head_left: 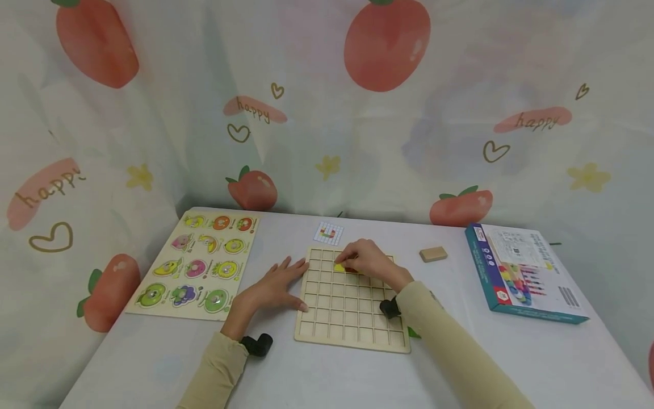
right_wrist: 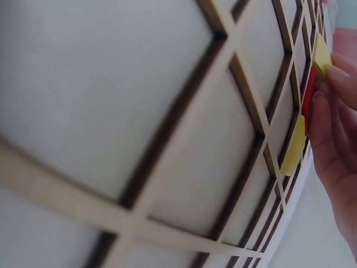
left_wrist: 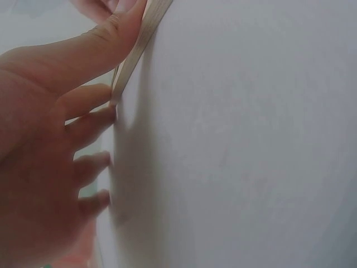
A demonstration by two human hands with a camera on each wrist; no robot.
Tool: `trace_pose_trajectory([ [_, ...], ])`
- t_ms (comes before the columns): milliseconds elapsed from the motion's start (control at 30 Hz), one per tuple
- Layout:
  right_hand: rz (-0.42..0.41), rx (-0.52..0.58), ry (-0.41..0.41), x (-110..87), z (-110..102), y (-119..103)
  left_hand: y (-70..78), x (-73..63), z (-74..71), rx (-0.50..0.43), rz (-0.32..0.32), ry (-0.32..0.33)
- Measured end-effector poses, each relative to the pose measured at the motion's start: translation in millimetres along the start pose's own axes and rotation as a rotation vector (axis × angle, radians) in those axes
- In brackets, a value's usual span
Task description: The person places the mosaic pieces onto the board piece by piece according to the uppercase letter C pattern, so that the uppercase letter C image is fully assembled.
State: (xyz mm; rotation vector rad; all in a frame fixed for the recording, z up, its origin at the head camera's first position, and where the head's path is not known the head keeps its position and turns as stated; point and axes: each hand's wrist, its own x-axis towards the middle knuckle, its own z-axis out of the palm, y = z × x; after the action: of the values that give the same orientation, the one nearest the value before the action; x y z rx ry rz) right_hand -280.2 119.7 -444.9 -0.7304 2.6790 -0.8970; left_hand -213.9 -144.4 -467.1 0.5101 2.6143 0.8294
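Grid board on white table, printed cloth behind; right grip pinches yellow tile, left grip spread.

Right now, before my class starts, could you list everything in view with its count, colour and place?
Grid board: 1, pale wood, table centre
Yellow pieces: 2 visible, yellow, at the grid board
Red piece: 1 visible, red, between the yellow ones
Green item: 1, green, near the board's near right corner, partly hidden
Pattern card: 1, white with coloured pattern, beyond the board
Block: 1, tan, right of the board
Box: 1, white and teal, far right
Fruit board: 1, pale with 12 colourful fruits, left
Table: 1, white, underneath
Backdrop: pale with red fruit prints, behind
Wrist devices: 2, black, at the wrists
Sleeves: 2, khaki, both arms
Left grip: 1, bare, board's left edge
Right grip: 1, bare, pinching a yellow piece
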Motion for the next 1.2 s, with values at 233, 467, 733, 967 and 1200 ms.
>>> trace_pose_trajectory([
  [233,0.000,-0.047,-0.029,-2.4,-1,-3,4.3,-0.6,-0.4,-0.018,0.005,-0.008],
  [467,-0.025,-0.018,0.038,-13.4,-3,2,5.4,-0.9,0.5,-0.008,0.005,-0.005],
  [733,0.060,0.037,0.052,-29.5,-12,8,0.2,-0.3,2.6,0.011,-0.015,0.004],
  [967,0.099,0.018,0.065,-48.0,-23,16,1.3,-1.5,1.9,0.007,-0.021,0.008],
  [1200,0.131,-0.004,0.092,-72.5,-36,24,5.0,-3.9,-0.8,0.008,-0.013,0.006],
])
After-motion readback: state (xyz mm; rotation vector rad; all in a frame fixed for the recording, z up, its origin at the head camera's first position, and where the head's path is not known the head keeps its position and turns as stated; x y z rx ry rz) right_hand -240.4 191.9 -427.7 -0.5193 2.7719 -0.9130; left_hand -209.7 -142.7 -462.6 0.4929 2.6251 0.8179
